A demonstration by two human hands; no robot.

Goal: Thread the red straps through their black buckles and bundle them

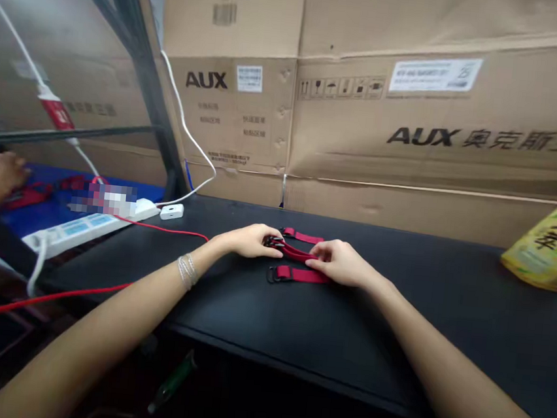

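Head view: the layered red webbing [295,253] spans both hands, between a far red strap [305,236] and a near red strap [305,276] on the black bench [427,302]. Left hand [254,241] pinches its dark buckle end [274,241]; right hand [340,262] pinches the opposite end. Sound handling, in judgement: layers flat, untwisted, buckles aligned, tension light.

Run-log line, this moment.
left hand: hardware end of middle red webbing; right hand: same webbing, right portion; flanking: near strap, far strap; surface: black tabletop
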